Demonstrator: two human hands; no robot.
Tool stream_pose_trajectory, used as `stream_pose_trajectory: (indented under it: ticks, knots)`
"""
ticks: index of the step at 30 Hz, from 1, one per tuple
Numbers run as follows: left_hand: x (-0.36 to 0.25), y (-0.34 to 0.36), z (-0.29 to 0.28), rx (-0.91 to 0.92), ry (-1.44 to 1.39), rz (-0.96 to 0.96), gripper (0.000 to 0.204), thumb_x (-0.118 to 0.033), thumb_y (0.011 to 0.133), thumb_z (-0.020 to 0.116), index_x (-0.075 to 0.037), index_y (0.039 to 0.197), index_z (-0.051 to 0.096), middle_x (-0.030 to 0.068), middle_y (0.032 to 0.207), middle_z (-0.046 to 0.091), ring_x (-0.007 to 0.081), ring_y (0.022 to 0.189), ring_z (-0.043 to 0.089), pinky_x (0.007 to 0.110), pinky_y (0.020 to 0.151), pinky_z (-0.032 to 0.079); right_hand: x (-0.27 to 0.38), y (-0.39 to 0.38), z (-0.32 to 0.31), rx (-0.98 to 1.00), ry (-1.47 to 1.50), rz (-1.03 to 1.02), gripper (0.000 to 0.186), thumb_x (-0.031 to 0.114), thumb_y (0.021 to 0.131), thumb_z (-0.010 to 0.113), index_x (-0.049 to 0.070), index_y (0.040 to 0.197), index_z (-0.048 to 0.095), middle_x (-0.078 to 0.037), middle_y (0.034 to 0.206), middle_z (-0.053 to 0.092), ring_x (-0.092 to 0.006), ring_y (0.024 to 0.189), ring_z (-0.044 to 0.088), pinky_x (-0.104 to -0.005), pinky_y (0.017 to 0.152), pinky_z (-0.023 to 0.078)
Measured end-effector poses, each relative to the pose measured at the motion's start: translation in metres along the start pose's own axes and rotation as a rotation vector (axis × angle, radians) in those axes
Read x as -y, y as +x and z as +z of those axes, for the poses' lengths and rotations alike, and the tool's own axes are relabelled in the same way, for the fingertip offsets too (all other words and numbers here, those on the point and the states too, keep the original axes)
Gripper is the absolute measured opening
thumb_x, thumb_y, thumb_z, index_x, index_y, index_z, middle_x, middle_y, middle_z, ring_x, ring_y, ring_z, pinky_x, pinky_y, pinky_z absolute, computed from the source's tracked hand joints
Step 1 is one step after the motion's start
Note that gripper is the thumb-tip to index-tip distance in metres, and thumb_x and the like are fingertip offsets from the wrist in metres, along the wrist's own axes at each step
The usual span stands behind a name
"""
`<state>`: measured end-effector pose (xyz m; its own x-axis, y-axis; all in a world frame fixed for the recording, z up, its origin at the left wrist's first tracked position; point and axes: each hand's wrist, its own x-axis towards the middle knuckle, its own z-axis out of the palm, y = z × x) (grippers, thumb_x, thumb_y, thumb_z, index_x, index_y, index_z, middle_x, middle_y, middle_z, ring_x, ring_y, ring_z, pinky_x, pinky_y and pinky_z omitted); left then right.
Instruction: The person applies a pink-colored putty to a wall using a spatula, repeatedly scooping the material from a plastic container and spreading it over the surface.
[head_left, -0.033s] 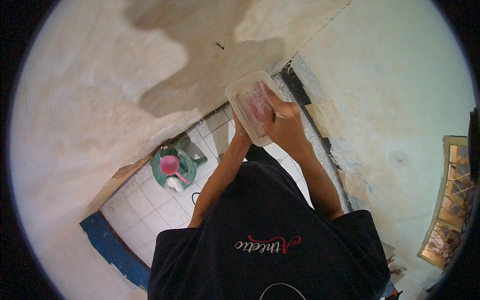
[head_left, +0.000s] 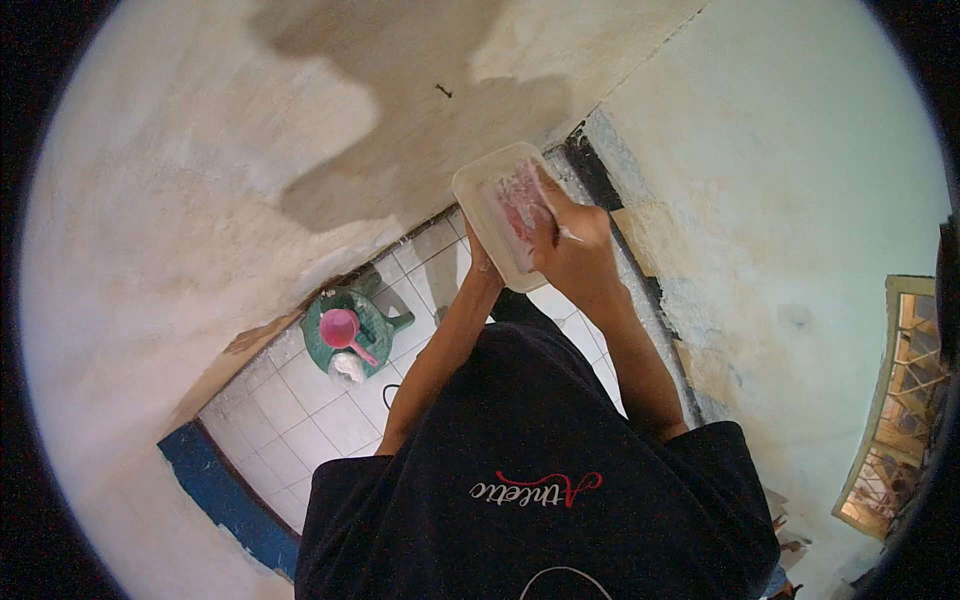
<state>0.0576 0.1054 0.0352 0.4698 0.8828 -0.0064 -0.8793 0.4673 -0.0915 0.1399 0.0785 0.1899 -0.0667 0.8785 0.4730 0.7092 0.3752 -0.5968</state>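
Observation:
A translucent, shallow rectangular plastic tub (head_left: 478, 192) with rounded corners is held up in front of me, tilted. My left hand (head_left: 481, 258) is closed on its left side and underside; most of those fingers are hidden behind the tub. Over the right half of the tub, my right hand (head_left: 578, 238) reaches inside with curled fingers. White smears show on its knuckles. Beside these fingers lies a pinkish-red, white-smeared patch (head_left: 518, 205) within the tub. Whether my right hand grips a tool there is hidden.
A green plastic stool (head_left: 318, 345) stands on the white tiled floor at left, carrying a pink dipper (head_left: 339, 326) and a white bag-like lump (head_left: 347, 368). Patchy plastered walls (head_left: 200, 150) meet in the corner ahead. At far right is a latticed window (head_left: 900, 400).
My right hand has shifted slightly to the right inside the tub. The left hand and tub stay nearly where they were.

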Motion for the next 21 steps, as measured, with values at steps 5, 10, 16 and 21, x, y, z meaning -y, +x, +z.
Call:
stream_pose_trajectory:
  ticks: [5, 10, 16, 21]
  knots:
    - [-0.013, 0.012, 0.02, -0.257, 0.187, 0.041, 0.065, -0.052, 0.095, 0.036, -0.011, 0.145, 0.028, 0.0101, 0.141, 0.042, 0.0297, 0.128, 0.042, 0.044, 0.109, 0.033, 0.013, 0.028, 0.007, 0.082, -0.055, 0.043, 0.046, -0.008, 0.074, 0.055, -0.004, 0.119, 0.058, -0.028, 0.074, 0.06, -0.0361, 0.058, 0.063, -0.0361, 0.053, 0.049]
    - [-0.019, 0.015, 0.008, -0.012, -0.787, -0.072, 0.069, -0.063, 0.091, 0.036, -0.012, 0.137, 0.042, 0.0093, 0.132, 0.051, 0.0263, 0.117, 0.053, 0.042, 0.1, 0.045, 0.021, 0.028, 0.017, -0.027, 0.041, -0.035, 0.045, -0.007, 0.074, 0.055, -0.004, 0.118, 0.059, -0.026, 0.068, 0.058, -0.0366, 0.056, 0.062, -0.0374, 0.053, 0.049]
    - [-0.011, -0.001, -0.001, -0.129, 0.266, 0.117, 0.07, -0.064, 0.091, 0.034, -0.012, 0.137, 0.041, 0.0091, 0.131, 0.051, 0.0278, 0.115, 0.054, 0.042, 0.098, 0.046, 0.001, 0.003, 0.022, -0.033, 0.08, -0.028, 0.047, -0.009, 0.072, 0.057, -0.004, 0.118, 0.059, -0.026, 0.065, 0.056, -0.0344, 0.052, 0.06, -0.0367, 0.051, 0.047]
    - [-0.002, -0.009, -0.016, -0.189, 0.198, 0.064, 0.071, -0.066, 0.09, 0.034, -0.013, 0.136, 0.043, 0.0086, 0.13, 0.052, 0.027, 0.115, 0.054, 0.042, 0.099, 0.046, -0.006, -0.01, 0.023, 0.03, -0.004, -0.001, 0.049, -0.01, 0.07, 0.056, -0.006, 0.119, 0.057, -0.027, 0.067, 0.056, -0.0346, 0.053, 0.06, -0.0367, 0.051, 0.047]
